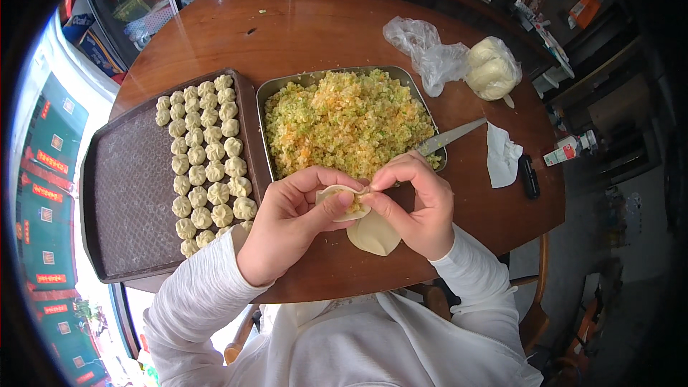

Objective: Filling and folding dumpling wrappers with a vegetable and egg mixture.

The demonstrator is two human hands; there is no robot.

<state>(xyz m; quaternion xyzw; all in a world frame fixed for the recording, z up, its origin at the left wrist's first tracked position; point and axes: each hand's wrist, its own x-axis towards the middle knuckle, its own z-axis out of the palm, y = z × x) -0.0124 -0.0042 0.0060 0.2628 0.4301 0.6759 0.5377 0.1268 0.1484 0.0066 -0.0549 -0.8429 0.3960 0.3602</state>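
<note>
Seen through my headset feed, both hands meet over the near edge of a round wooden surface (322, 21), pleating a dumpling (344, 202) between them. My left hand (287, 222) cups the wrapper, its fingers (326, 178) curled round the dough with the thumb pressed across the open top. My right hand (419, 204) pinches the rim at 3 o'clock of the dumpling, fingers (387, 183) closed tight on the fold. A spare wrapper (374, 233) lies just below. The metal pan of filling (344, 120) sits at 12 o'clock, a spatula (450, 136) resting on its right rim; the tray of finished dumplings (129, 193) lies at 9 o'clock. In my judgement, too hard a pinch could tear the thin dough, and filling caught in the seam could keep it from sealing.
</note>
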